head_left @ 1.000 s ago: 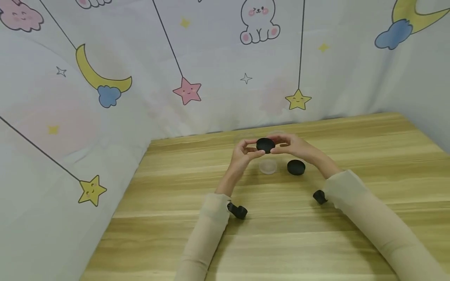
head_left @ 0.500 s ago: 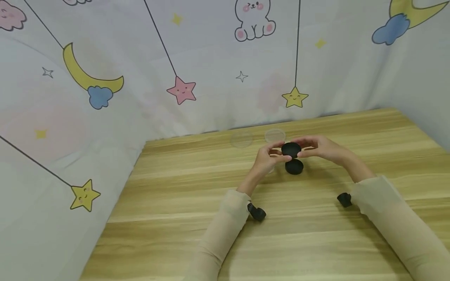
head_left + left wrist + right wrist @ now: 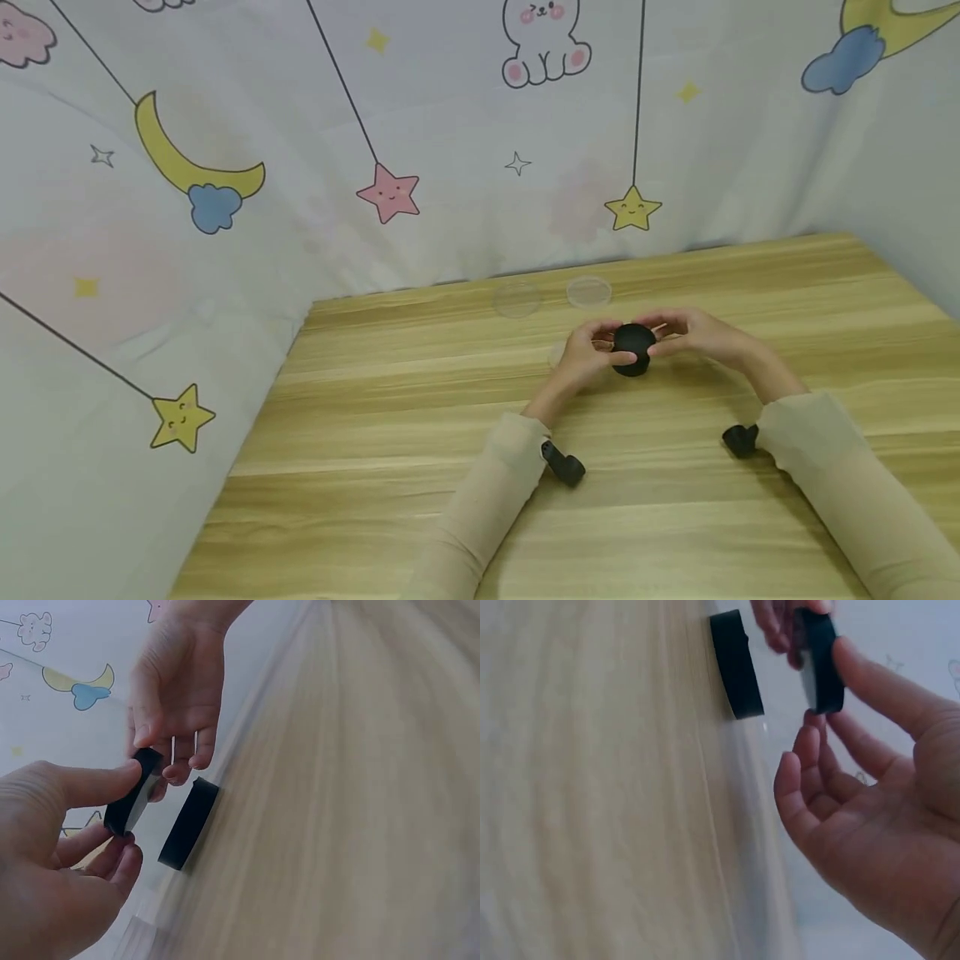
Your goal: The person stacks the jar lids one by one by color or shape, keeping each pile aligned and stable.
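Note:
Both hands hold a thick black round disc point(image 3: 633, 339) between them, thumbs and fingertips at its rim. My left hand point(image 3: 585, 354) pinches its left side; my right hand point(image 3: 693, 335) pinches the right. In the left wrist view the held disc point(image 3: 122, 806) is tilted and shows a pale underside. Below it, a second black round disc point(image 3: 189, 823) stands on the table, apart from the held one. The right wrist view has this lower disc point(image 3: 736, 664) beside the held disc point(image 3: 827, 664), with a gap between. From the head view they overlap.
Two clear round pieces point(image 3: 588, 292) lie near the table's back edge. A further clear round piece point(image 3: 556, 355) is mostly hidden behind my left hand. The wood-grain table point(image 3: 390, 400) meets a printed cloth backdrop point(image 3: 465, 125) at its back. Black wrist cameras point(image 3: 564, 465) jut from both sleeves.
Both hands carried the black disc rightward from above the clear round piece, then lowered it over the second black disc. The head view has shifted slightly.

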`<state>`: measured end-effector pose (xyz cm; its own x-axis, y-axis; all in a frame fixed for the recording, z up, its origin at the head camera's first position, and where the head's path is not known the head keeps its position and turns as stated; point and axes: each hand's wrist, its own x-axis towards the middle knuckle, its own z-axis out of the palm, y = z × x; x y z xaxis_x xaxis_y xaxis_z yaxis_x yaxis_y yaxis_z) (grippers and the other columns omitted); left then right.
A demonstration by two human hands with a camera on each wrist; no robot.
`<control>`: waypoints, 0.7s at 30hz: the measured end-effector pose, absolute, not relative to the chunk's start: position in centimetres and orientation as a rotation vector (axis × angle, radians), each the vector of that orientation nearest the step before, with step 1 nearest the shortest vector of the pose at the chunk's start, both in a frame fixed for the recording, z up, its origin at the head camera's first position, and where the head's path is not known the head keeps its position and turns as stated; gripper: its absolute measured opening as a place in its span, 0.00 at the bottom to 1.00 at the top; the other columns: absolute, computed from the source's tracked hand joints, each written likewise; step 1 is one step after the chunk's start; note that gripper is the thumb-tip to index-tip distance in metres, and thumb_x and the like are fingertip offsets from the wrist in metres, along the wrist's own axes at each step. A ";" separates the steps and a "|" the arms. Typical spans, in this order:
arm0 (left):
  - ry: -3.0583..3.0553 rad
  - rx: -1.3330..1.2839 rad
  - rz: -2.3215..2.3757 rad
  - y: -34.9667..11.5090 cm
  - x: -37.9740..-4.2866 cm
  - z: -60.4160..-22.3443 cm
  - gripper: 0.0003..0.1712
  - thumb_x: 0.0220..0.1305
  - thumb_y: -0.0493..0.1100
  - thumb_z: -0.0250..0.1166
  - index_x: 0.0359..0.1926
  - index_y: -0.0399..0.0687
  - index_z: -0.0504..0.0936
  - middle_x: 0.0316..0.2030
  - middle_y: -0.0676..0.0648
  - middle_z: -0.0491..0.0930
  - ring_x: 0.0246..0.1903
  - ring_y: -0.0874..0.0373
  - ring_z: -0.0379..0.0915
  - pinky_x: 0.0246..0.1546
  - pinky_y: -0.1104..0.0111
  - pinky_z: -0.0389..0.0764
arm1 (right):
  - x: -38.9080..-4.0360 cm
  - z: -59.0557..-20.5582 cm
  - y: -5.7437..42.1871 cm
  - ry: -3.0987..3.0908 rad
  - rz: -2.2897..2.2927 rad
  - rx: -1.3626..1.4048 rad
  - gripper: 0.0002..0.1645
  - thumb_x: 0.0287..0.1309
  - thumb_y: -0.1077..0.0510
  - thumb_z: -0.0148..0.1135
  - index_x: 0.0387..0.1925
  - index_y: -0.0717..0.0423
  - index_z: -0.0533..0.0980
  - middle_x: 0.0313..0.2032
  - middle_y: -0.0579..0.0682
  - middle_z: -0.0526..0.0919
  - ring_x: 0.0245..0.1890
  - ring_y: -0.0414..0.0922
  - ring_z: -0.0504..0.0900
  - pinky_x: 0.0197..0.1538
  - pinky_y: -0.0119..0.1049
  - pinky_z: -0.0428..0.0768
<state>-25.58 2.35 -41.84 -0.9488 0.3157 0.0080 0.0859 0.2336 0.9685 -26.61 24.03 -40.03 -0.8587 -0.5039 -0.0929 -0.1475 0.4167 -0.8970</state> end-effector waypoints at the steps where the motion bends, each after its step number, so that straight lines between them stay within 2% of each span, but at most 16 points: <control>1: 2.319 0.390 1.786 2.4 -25.5 -42.0 0.31 0.54 0.34 0.73 0.60 0.39 0.76 0.53 0.40 0.80 0.48 0.54 0.79 0.50 0.73 0.79 | -26.6 -40.2 24.1 2.317 -1.420 -0.556 0.35 0.61 0.60 0.64 0.66 0.68 0.65 0.57 0.65 0.75 0.45 0.32 0.77 0.47 0.27 0.78; 5: 2.353 0.407 1.762 2.5 -25.3 -42.3 0.31 0.56 0.33 0.71 0.61 0.37 0.75 0.54 0.37 0.80 0.53 0.49 0.80 0.54 0.71 0.79 | -26.7 -40.7 24.0 2.305 -1.404 -0.540 0.35 0.61 0.60 0.64 0.67 0.67 0.64 0.57 0.66 0.75 0.44 0.33 0.77 0.46 0.27 0.77; 11: 2.366 0.401 1.746 2.3 -25.1 -42.7 0.31 0.57 0.33 0.70 0.62 0.38 0.75 0.58 0.38 0.77 0.55 0.48 0.78 0.54 0.70 0.79 | -26.9 -41.2 23.8 2.343 -1.370 -0.515 0.36 0.59 0.58 0.66 0.66 0.65 0.66 0.58 0.63 0.74 0.45 0.35 0.74 0.47 0.27 0.74; 18: 2.427 0.429 1.721 2.5 -24.6 -43.0 0.31 0.57 0.32 0.70 0.62 0.35 0.74 0.56 0.38 0.75 0.53 0.47 0.79 0.51 0.72 0.80 | -27.0 -41.9 23.8 2.333 -1.391 -0.515 0.36 0.58 0.60 0.67 0.66 0.67 0.66 0.44 0.51 0.77 0.40 0.36 0.73 0.43 0.28 0.73; 21: 2.446 0.435 1.714 2.7 -24.4 -42.7 0.31 0.56 0.31 0.70 0.62 0.34 0.74 0.55 0.37 0.75 0.52 0.47 0.80 0.51 0.72 0.80 | -26.8 -41.9 23.8 2.325 -1.400 -0.520 0.37 0.58 0.60 0.66 0.66 0.67 0.65 0.41 0.50 0.76 0.40 0.37 0.73 0.43 0.29 0.73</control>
<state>-24.41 2.69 -42.71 -0.9510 0.3026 0.0634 0.1629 0.3162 0.9346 -26.78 23.77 -41.88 -0.8612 -0.4922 -0.1264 -0.1185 0.4363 -0.8919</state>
